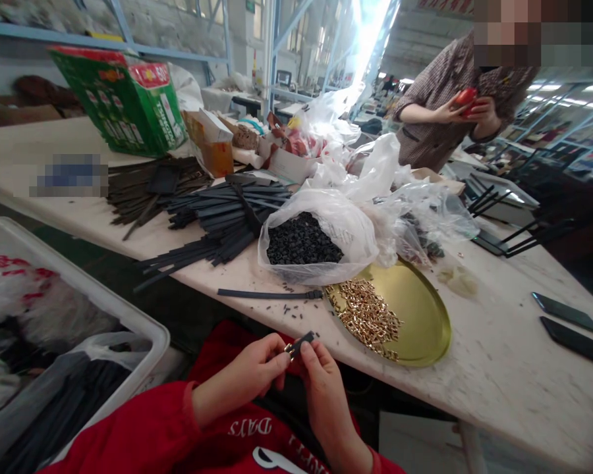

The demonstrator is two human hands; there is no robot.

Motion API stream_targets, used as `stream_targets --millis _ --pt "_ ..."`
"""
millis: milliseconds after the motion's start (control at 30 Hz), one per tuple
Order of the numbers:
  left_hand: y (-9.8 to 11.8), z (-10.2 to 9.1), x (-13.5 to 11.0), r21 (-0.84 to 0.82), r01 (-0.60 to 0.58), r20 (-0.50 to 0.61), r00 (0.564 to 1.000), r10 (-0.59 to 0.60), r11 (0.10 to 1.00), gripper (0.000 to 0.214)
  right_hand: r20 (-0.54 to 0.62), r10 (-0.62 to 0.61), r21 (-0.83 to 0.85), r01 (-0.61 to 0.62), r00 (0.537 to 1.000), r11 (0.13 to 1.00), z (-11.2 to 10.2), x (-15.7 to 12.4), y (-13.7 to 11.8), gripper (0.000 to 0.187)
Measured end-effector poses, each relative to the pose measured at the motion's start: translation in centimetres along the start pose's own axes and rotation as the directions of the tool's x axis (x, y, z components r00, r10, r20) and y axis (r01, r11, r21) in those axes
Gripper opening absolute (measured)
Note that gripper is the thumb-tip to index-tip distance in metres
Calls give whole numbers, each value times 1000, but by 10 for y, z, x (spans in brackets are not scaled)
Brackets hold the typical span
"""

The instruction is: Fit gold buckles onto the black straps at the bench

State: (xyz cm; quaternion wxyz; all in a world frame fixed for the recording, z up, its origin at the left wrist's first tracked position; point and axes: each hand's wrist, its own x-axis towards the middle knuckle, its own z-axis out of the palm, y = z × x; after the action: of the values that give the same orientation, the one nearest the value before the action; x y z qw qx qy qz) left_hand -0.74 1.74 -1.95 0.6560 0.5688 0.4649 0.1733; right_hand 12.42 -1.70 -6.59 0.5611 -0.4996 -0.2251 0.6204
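Observation:
My left hand [264, 365] is closed with thumb and fingers pinching a small gold buckle [289, 349] at a dark strap [304, 340]. The strap's short end sticks up between both hands. My right hand [323, 378] pinches that end from the other side; the rest of the strap is mostly hidden by my hands. Just beyond them, another dark strap [267, 294] with a keeper loop lies flat on the table. A round gold tray [427, 329] holds a heap of small gold buckles [368, 316]. Behind it stands a clear plastic bag [356, 243] full of small black pieces [301, 240].
Bundles of dark straps [222, 214] cover the table's left side, near a green box [123, 105]. A white bin [153, 336] stands at lower left. Two phones [568, 313] lie at right. Across the table a person [439, 99] holds a red object [464, 100].

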Motion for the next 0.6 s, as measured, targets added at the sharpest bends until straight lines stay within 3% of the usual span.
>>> stream_targets --millis 167,300,600 --pt "-1 -3 0 -43 29 54 998 -27 999 31 45 12 -57 -9 999 998 -1 2 1 22" --pt "-6 -3 0 -72 45 32 999 -43 996 32 54 -72 -187 81 996 979 0 -1 -5 23" --pt "0 1 -3 -105 73 2 997 -73 992 29 79 -177 -303 193 981 933 2 -5 -12 22"
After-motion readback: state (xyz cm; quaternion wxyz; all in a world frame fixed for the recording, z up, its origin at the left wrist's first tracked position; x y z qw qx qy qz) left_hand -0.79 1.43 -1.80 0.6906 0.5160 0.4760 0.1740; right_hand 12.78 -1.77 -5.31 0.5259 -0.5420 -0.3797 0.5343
